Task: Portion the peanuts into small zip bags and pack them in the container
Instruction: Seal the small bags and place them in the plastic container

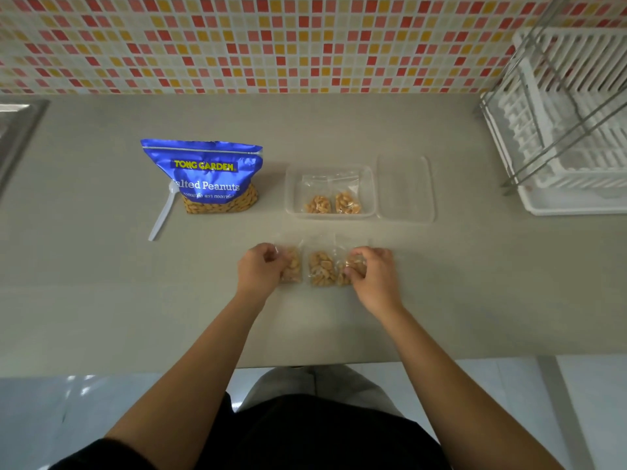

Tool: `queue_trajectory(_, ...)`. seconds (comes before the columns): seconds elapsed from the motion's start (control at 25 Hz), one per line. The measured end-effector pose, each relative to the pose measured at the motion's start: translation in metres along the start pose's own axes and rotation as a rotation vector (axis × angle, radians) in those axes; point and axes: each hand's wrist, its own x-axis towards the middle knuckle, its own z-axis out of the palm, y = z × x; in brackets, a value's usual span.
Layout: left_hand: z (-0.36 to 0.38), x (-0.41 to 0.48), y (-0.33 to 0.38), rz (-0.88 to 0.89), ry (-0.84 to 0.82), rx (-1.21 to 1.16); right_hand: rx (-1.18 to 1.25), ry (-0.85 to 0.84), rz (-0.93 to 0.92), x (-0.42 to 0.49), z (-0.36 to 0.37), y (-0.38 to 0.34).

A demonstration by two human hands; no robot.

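Counter (475, 283), viewed from above. Three filled zip bags lay in a row near the front edge, touching or nearly touching side by side.

- Left hand (260, 268): fingers curled over the left bag (293, 268), gripping its left side and top. Part of the bag was hidden under the fingers.
- Right hand (375, 273): fingers curled over the right bag (346, 269), pinching its right side.
- Middle bag (321, 268): lay flat between the two hands, with neither hand on it.

Container (289, 193): clear, open, behind the row of bags. Two more filled bags sat inside it side by side, inner left bag (318, 203) and inner right bag (347, 201), peanuts toward the near wall and zip ends toward the far wall.

Lid (405, 188): clear, flat on the counter, just beside the container on its right.

Peanut pack (207, 174): blue, upright, well left of the container, peanuts visible through its lower window. Whether its top was sealed could not be told.

Spoon (163, 213): white plastic, with its bowl end against the pack's lower left corner and its handle pointing toward the front.

Dish rack (570, 130): white, at the far right. Sink (15, 130): edge only, far left. Tiled wall (271, 42) behind.
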Motion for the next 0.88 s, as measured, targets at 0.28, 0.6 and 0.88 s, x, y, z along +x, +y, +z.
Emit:
queue_trajectory(0.28, 0.027, -0.011, 0.004, 0.035, -0.173, 0.061, -0.049, 0.006, 0.019, -0.001, 0.007, -0.001)
queue_trajectory(0.6, 0.039, -0.019, 0.018, -0.147, -0.148, -0.046, 0.094, 0.087, -0.041, -0.006, 0.014, 0.001)
queue_trajectory(0.88, 0.016, -0.02, 0.04, 0.08, -0.26, -0.415, 0.319, 0.212, -0.193, 0.0, -0.013, -0.014)
